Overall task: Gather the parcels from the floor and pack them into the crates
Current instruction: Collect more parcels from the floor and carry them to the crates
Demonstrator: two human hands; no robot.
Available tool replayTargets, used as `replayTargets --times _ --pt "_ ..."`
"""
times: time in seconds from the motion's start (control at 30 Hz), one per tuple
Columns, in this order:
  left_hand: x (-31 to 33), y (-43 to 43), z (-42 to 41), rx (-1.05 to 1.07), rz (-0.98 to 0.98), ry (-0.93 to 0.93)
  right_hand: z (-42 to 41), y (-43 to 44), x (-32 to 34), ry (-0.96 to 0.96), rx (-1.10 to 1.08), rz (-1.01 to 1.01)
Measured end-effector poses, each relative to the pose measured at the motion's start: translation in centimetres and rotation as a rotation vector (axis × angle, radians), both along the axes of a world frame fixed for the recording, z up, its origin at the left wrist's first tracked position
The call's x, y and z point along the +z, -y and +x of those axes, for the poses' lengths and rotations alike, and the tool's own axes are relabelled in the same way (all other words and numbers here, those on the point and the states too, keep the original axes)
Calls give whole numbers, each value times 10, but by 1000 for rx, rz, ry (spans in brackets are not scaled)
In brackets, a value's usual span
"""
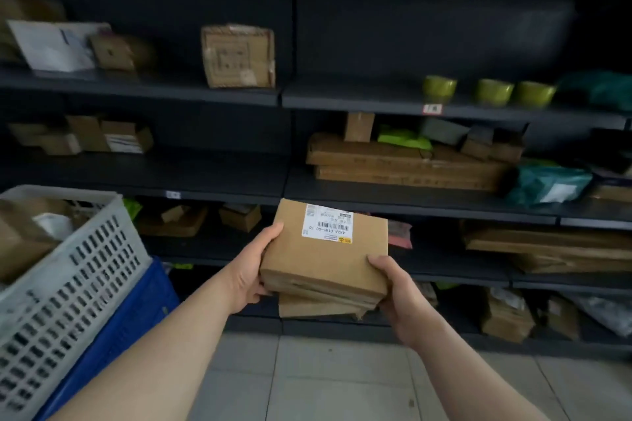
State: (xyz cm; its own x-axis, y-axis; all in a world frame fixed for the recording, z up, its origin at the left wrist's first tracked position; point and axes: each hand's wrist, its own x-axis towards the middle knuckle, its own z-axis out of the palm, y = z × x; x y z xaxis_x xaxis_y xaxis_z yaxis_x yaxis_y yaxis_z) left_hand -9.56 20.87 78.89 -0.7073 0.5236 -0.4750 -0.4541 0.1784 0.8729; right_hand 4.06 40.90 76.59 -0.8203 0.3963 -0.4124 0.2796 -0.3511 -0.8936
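Note:
I hold a small stack of flat brown cardboard parcels in front of me, above the floor. The top parcel (325, 256) carries a white barcode label; a second parcel (314, 307) shows beneath it. My left hand (253, 267) grips the stack's left edge, thumb on top. At the near right corner my right hand (398, 297) grips it, thumb on top and fingers under. A grey slotted crate (68, 287) with parcels inside stands at the left on a blue crate (136, 318).
Dark shelving (212, 92) fills the view ahead, loaded with cardboard boxes, long flat cartons (407, 164), green and teal bags and three green cups (492, 90). Pale floor tiles (325, 379) lie below my arms.

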Motion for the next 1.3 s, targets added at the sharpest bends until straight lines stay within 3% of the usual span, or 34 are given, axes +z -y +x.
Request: replayTargets --times 0.33,0.83,1.3 --pt "68 163 -14 243 163 -65 -61 122 85 -106 338 146" --pt "92 528 -107 575 74 -100 -230 484 84 -101 546 -41" --pt "44 616 -183 743 -5 69 -319 585 34 132 553 -235"
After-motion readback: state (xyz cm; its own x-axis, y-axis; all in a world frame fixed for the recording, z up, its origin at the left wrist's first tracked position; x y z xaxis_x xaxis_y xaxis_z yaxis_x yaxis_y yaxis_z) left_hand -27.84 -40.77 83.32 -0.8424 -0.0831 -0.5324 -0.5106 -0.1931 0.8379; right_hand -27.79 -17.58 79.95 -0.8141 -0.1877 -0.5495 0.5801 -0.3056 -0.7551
